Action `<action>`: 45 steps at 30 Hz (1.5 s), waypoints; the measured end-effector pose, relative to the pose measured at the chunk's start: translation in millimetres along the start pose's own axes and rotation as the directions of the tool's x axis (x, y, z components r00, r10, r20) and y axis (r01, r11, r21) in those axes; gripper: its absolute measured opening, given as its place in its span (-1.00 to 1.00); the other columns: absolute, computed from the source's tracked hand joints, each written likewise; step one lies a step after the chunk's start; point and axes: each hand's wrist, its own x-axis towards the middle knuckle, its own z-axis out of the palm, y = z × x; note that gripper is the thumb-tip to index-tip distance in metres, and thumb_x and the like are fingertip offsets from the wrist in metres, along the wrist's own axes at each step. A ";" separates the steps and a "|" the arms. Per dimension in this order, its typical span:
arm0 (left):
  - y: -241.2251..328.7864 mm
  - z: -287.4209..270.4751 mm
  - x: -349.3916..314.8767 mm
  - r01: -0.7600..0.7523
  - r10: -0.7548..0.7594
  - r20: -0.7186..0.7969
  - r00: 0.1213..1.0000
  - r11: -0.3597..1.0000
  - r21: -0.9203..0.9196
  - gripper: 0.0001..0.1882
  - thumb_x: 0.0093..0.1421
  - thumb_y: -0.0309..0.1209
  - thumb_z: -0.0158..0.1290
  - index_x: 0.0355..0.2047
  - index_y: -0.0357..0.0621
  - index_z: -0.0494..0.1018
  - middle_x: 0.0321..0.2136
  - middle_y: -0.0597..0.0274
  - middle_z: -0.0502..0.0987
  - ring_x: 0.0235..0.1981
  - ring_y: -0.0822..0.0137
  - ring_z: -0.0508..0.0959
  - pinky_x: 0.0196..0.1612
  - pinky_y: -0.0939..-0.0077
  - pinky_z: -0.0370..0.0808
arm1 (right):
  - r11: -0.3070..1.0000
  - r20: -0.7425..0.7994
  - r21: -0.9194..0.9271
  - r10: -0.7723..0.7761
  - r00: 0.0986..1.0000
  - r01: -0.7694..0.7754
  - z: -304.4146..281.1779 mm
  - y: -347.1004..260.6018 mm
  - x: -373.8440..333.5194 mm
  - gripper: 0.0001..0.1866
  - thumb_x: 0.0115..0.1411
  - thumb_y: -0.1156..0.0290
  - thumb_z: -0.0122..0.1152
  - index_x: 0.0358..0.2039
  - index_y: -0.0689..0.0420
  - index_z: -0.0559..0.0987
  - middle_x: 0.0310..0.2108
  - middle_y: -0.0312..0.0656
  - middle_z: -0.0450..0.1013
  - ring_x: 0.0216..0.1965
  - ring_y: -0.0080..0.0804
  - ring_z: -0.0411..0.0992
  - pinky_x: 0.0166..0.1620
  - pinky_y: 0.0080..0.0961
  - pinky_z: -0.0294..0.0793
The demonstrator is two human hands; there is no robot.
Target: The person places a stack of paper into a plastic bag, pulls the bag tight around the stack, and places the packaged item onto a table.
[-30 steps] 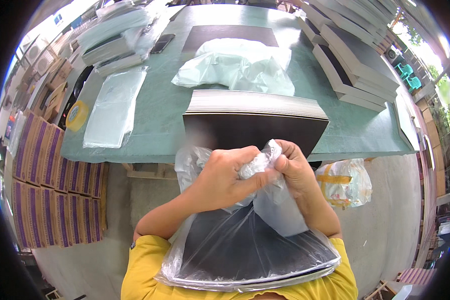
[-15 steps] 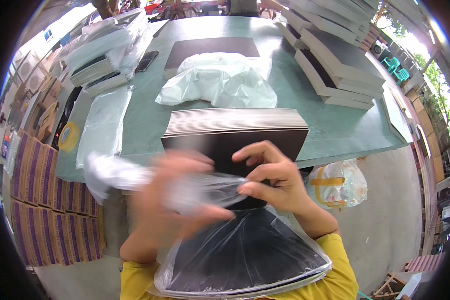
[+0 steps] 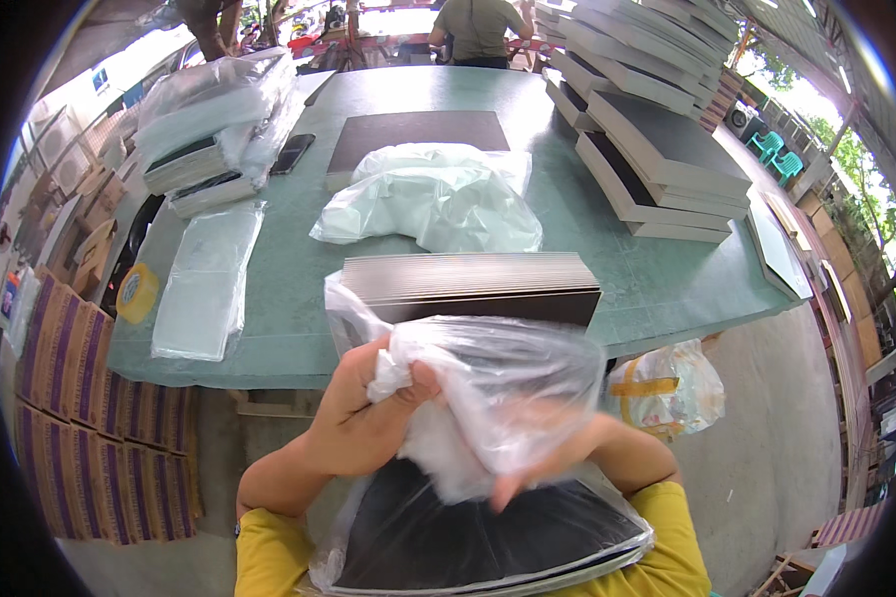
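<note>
Left hand (image 3: 358, 423) clenched, fingers grasping a bunched end of a clear plastic bag (image 3: 508, 363). Right hand (image 3: 562, 438) motion-blurred, partly seen through the film; cannot tell whether its fingers grip or just touch it. Bag is in front of the person's torso: loose end up at the hands, lower part around a flat black slab (image 3: 448, 537) with a pale edge, close against the yellow shirt (image 3: 679, 532). Film overlaps a stack of black-faced boards (image 3: 468, 277) at the near edge of the green counter (image 3: 657, 284); contact unclear.

Behind that stack, crumpled whitish plastic (image 3: 433, 204) lies partly over a dark flat board (image 3: 418, 134). Left side of counter: flat clear bags (image 3: 209, 284), yellow tape roll (image 3: 137, 293) at the edge, dark phone (image 3: 293, 154), plastic-covered pile (image 3: 209, 124). Right side: tall uneven stacks of dark-topped, pale-edged slabs (image 3: 667, 149). Below the counter, brown-and-purple cartons (image 3: 100, 428) on the left, a taped plastic bundle (image 3: 667, 388) on the right. Another person (image 3: 478, 30) is beyond the far edge.
</note>
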 end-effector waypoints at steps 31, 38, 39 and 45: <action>-14.0 -42.1 -24.6 -0.468 -0.476 0.351 0.807 -0.152 0.871 -0.71 -0.15 -0.37 0.04 -0.37 -0.18 0.35 -0.56 0.15 0.45 -0.45 0.23 0.48 -0.50 0.38 0.41 | 0.287 -0.355 -0.801 0.478 0.803 -0.525 6.0 27.7 -52.5 -0.80 -0.10 0.28 0.10 -0.48 0.10 0.55 -0.41 -0.15 0.46 -0.28 -0.24 0.42 -0.21 -0.32 0.37; -20.4 -47.6 -48.8 -0.365 -0.430 0.613 0.662 0.530 0.766 -0.84 -0.15 -0.40 0.09 -0.52 -0.17 0.43 -0.60 0.15 0.43 -0.48 0.28 0.47 -0.50 0.43 0.41 | 0.887 -0.848 -0.399 -0.260 0.462 -0.232 -33.8 6.4 -85.9 -0.79 -0.17 0.40 0.20 -0.43 0.09 0.51 -0.62 -0.29 0.38 -0.59 -0.48 0.38 -0.45 -0.50 0.38; -12.4 -41.6 -49.0 -0.311 -0.200 0.740 0.642 0.815 0.489 -0.82 -0.16 -0.40 0.11 -0.51 -0.17 0.44 -0.62 0.17 0.43 -0.50 0.30 0.47 -0.50 0.45 0.41 | 0.927 -0.929 -0.347 -0.319 0.187 -0.144 -35.1 11.2 -89.6 -0.78 -0.12 0.44 0.16 -0.37 0.14 0.48 -0.54 -0.29 0.38 -0.54 -0.53 0.37 -0.44 -0.55 0.38; -6.3 -99.6 -50.2 0.360 0.154 -0.679 0.718 0.752 0.551 -0.87 -0.11 -0.54 -0.01 -0.63 -0.19 0.23 -0.63 0.28 0.34 -0.60 0.54 0.33 -0.55 0.62 0.30 | 0.844 -0.836 -0.508 -0.437 0.330 -0.169 -8.7 43.5 -27.9 -0.66 -0.28 0.64 -0.03 -0.39 0.14 0.48 -0.42 -0.19 0.39 -0.46 -0.42 0.33 -0.34 -0.56 0.30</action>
